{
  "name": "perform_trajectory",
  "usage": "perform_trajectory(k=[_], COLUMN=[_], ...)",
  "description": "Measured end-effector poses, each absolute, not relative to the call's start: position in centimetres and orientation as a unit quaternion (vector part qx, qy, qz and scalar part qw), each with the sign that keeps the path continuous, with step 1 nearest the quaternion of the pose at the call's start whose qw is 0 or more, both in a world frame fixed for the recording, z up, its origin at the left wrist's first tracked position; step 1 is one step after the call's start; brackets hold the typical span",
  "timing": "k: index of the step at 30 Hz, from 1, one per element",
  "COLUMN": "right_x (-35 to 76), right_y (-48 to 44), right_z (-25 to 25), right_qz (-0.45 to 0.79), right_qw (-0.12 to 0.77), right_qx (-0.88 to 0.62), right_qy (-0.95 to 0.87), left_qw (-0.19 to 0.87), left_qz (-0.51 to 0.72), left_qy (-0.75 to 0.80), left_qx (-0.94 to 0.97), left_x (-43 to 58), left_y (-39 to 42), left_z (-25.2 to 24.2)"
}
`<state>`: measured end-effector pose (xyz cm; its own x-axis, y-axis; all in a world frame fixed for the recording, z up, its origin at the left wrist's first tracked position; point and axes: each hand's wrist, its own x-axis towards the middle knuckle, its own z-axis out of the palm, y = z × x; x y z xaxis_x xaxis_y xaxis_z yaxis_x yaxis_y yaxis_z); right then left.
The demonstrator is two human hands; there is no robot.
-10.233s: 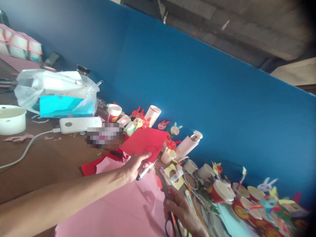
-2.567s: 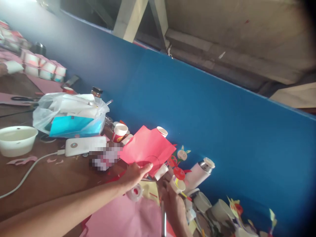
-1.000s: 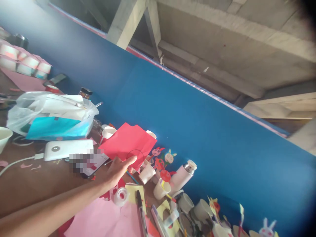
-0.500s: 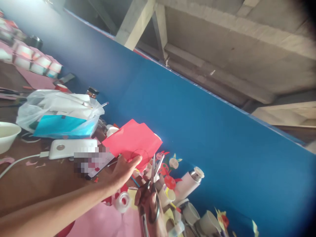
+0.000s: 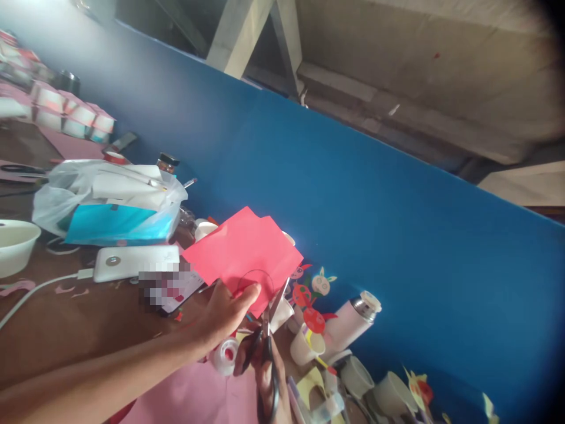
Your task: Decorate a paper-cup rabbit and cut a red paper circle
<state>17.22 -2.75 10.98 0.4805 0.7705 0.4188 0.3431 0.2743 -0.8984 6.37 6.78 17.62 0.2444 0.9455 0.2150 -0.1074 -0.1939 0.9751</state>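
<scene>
Left hand [image 5: 223, 321] grips red paper [image 5: 242, 259], right hand [image 5: 260, 377] holds open scissors [image 5: 267, 353] at its edge

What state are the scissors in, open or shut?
Open: the blades of the scissors spread in a V at the edge of the red paper, with the handles in the right hand.

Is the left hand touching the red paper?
Touching: in the head view, the left hand grips the red paper at its lower edge.
</scene>
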Motion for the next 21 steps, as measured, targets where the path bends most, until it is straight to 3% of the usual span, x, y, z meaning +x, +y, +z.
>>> perform_trajectory(k=[8, 21], right_x=[16.6, 17.1], right_y=[-2.9, -3.7], right_z=[10.1, 9.0], right_qz=[0.197, 0.161], right_qw=[0.591, 0.583], right_qx=[-0.539, -0.563], right_qy=[-0.567, -0.564], left_qw=[0.488, 0.498], left_qz=[0.521, 0.495], left_qy=[0.298, 0.338], left_qx=[0.633, 0.627], left_x=[6.3, 6.5], left_y=[5.9, 5.4], left_z=[17.4, 17.1])
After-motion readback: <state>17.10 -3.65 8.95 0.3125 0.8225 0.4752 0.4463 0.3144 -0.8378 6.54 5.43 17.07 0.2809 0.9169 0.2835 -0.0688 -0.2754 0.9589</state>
